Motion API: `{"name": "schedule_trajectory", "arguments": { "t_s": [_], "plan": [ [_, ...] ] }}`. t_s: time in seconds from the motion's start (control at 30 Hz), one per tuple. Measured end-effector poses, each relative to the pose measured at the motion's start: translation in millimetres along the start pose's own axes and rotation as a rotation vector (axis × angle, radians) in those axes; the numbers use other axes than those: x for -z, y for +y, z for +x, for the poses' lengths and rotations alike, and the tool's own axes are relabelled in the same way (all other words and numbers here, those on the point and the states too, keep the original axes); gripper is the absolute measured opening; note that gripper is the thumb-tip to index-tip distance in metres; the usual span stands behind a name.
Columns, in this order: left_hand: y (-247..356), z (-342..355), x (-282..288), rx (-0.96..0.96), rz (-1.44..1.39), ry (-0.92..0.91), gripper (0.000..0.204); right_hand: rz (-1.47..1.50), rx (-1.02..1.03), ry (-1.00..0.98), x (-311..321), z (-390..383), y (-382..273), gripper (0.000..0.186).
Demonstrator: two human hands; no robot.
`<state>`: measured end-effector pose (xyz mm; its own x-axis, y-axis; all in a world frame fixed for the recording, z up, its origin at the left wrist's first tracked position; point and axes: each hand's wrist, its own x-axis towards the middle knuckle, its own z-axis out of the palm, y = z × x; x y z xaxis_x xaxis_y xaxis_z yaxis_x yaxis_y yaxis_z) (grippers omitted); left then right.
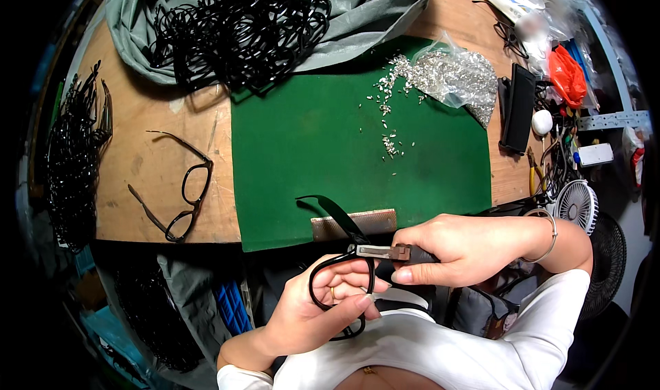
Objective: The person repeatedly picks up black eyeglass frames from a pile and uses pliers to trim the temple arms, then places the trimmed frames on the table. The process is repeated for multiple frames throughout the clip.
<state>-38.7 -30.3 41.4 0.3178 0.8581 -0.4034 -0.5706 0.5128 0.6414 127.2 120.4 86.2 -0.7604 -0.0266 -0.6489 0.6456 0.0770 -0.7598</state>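
Observation:
My left hand (330,295) is closed round a black eyeglass frame (313,280) at the table's front edge, its fingers behind the rim and thumb in front. One temple arm (335,214) of that frame sticks up over the green mat. In my right hand (440,252) is a plier-like tool with a flat metal head (378,251), gripped by its dark handle. Its tip meets the frame at the hinge corner; what lies in the jaws is too small to make out. A ribbed block (385,222) rests on the mat just behind.
Small silvery pieces spill from a clear plastic bag (454,73) on the green mat (302,135). Finished-looking black glasses (197,183) lie at left. Piles of black frames (240,29) cover a grey cloth (371,18) and the left edge. A black case (517,108) and white fan (576,204) stand right.

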Motion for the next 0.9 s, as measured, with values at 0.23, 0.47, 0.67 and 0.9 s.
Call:
{"name": "schedule_trajectory", "arguments": {
  "t_s": [0.23,0.47,0.67,0.9],
  "plan": [
    [-8.4,7.2,-3.9,-0.025,-0.002,0.083,0.034,-0.450,0.154,0.498,-27.2,7.8,21.3,0.021],
    [-6.4,4.6,0.5,-0.034,-0.039,0.043,0.037,-0.053,0.002,0.085,-1.3,7.1,15.3,0.040],
    [0.5,6.7,0.0,0.000,-0.111,0.016,0.040,-0.119,0.222,0.257,-0.5,17.5,47.7,0.037],
    [13.0,-9.8,-6.7,-0.085,0.106,0.212,0.041,-0.221,0.291,0.557,-11.0,40.2,79.1,0.019]
  ]
}}
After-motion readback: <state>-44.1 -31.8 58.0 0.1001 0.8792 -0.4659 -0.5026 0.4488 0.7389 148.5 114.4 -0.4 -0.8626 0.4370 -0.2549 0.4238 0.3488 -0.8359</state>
